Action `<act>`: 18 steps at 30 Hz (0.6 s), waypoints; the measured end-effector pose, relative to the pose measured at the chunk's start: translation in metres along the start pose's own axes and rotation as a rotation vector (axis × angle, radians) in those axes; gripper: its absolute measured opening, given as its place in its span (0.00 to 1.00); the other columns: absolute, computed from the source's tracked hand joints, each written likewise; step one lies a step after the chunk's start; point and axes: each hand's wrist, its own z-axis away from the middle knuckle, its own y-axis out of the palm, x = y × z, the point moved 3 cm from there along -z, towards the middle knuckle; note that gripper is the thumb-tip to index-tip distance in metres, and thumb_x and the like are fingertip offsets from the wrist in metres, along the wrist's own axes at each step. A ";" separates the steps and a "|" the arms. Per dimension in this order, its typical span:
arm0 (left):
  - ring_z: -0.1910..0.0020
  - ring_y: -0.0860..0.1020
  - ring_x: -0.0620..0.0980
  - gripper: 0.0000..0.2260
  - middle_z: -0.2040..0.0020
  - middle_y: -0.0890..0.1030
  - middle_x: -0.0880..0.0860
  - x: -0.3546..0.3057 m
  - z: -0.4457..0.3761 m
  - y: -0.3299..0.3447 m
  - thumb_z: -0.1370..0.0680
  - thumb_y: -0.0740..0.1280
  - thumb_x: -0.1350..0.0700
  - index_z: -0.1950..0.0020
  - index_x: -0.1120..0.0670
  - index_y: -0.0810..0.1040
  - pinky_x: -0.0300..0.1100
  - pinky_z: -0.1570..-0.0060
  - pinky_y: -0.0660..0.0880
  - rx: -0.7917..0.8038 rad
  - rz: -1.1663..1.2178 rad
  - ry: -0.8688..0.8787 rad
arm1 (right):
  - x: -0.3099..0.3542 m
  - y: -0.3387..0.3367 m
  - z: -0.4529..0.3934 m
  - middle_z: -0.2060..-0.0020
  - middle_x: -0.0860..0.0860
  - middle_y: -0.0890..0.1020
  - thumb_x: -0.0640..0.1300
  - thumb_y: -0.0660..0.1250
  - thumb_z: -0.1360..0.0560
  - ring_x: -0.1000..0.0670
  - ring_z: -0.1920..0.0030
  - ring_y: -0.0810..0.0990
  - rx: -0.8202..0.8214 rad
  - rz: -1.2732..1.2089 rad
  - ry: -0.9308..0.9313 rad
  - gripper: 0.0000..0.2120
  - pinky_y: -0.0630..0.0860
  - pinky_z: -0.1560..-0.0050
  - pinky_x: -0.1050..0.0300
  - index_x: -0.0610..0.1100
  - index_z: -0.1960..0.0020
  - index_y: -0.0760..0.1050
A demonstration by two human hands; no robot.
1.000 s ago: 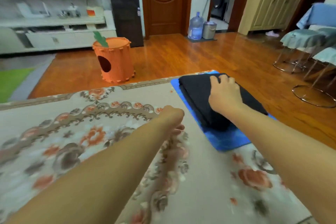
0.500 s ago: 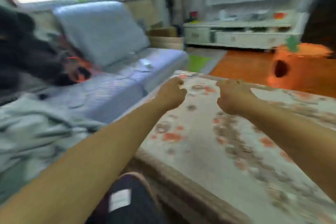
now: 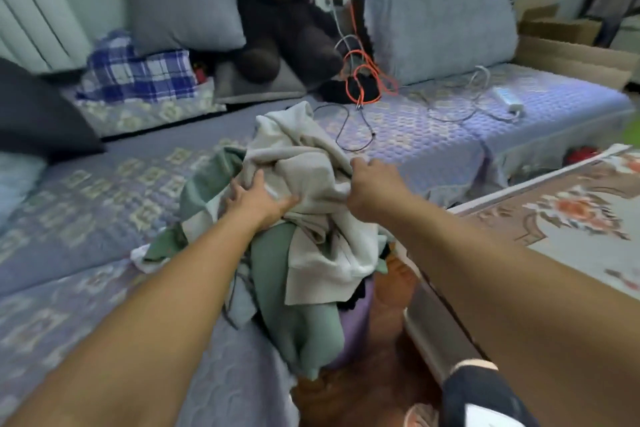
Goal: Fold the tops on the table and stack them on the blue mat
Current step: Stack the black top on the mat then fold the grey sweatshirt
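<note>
I am now looking at the sofa (image 3: 433,135) rather than the table (image 3: 568,218); a second ago the view was facing the table with the folded black top on the blue mat, and half a second ago it was swinging left across the table edge with both fists empty. The mat and the black stack are out of view now, and only a corner of the floral tablecloth is showing at the right edge.

On the sofa seat a heap of unfolded tops is lying, spilling over the front edge toward the floor. A pale beige top (image 3: 311,184) is sitting uppermost, and a green top (image 3: 294,305) is hanging beneath it.

Both arms are reaching into the heap. The left hand (image 3: 258,199) is gripping the beige top, thumb and fingers curling into its cloth. The right hand (image 3: 372,189) is resting on the same top at its right side, knuckles toward me; I cannot tell whether its fingers are pinching the fabric.

Behind the heap a dark teddy bear (image 3: 284,7) is sitting against the sofa back, with an orange cable (image 3: 367,80) coiling just beside it.
</note>
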 end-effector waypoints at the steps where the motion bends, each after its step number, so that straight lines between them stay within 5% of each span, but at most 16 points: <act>1: 0.22 0.55 0.68 0.57 0.18 0.52 0.62 0.004 -0.010 0.009 0.41 0.60 0.18 0.19 0.39 0.44 0.66 0.26 0.58 0.025 0.049 0.004 | 0.006 0.004 -0.010 0.34 0.38 0.68 0.45 0.64 0.23 0.35 0.34 0.66 0.017 0.010 -0.014 0.22 0.68 0.38 0.45 0.41 0.31 0.64; 3: 0.25 0.63 0.68 0.55 0.22 0.62 0.61 -0.001 -0.022 0.013 0.42 0.62 0.20 0.20 0.41 0.52 0.65 0.28 0.62 0.010 0.100 0.035 | 0.011 0.015 -0.027 0.33 0.38 0.66 0.45 0.62 0.20 0.36 0.33 0.65 0.051 0.050 -0.044 0.22 0.65 0.36 0.45 0.41 0.29 0.62; 6: 0.26 0.65 0.64 0.32 0.25 0.65 0.58 -0.024 -0.035 0.013 0.24 0.67 0.36 0.25 0.50 0.64 0.61 0.28 0.63 -0.086 -0.026 0.085 | 0.009 0.029 -0.046 0.31 0.39 0.64 0.49 0.63 0.20 0.35 0.31 0.63 0.100 0.027 -0.061 0.28 0.64 0.34 0.44 0.45 0.25 0.57; 9: 0.29 0.68 0.63 0.14 0.30 0.70 0.57 -0.059 -0.024 0.027 0.17 0.60 0.55 0.32 0.49 0.73 0.73 0.30 0.56 -0.219 -0.161 0.113 | -0.003 0.038 -0.053 0.23 0.40 0.53 0.53 0.66 0.22 0.34 0.25 0.57 0.142 -0.055 -0.004 0.41 0.63 0.27 0.41 0.52 0.19 0.44; 11: 0.32 0.71 0.61 0.14 0.34 0.74 0.55 -0.080 -0.007 0.045 0.18 0.58 0.59 0.38 0.46 0.77 0.75 0.31 0.55 -0.294 -0.270 0.217 | -0.015 0.037 -0.045 0.21 0.43 0.46 0.51 0.63 0.20 0.37 0.22 0.52 0.156 -0.061 0.005 0.42 0.58 0.24 0.44 0.50 0.18 0.37; 14: 0.41 0.77 0.63 0.08 0.38 0.74 0.56 -0.109 0.017 0.042 0.21 0.63 0.57 0.44 0.47 0.76 0.57 0.44 0.69 -0.455 -0.154 0.390 | -0.040 0.030 -0.027 0.20 0.44 0.42 0.48 0.63 0.20 0.37 0.21 0.50 0.138 -0.078 0.035 0.44 0.56 0.23 0.46 0.50 0.19 0.34; 16: 0.45 0.78 0.65 0.08 0.33 0.71 0.58 -0.136 0.034 0.021 0.23 0.65 0.55 0.44 0.50 0.75 0.53 0.55 0.70 -0.590 0.032 0.478 | -0.061 0.020 -0.020 0.20 0.45 0.39 0.46 0.67 0.23 0.34 0.22 0.52 0.103 -0.139 0.081 0.49 0.60 0.25 0.44 0.55 0.20 0.32; 18: 0.38 0.75 0.64 0.10 0.26 0.68 0.58 -0.171 0.057 0.001 0.23 0.67 0.55 0.42 0.51 0.75 0.54 0.52 0.71 -0.671 0.141 0.555 | -0.080 -0.004 -0.010 0.20 0.45 0.39 0.47 0.72 0.26 0.34 0.22 0.52 0.017 -0.220 0.107 0.55 0.62 0.26 0.44 0.55 0.20 0.30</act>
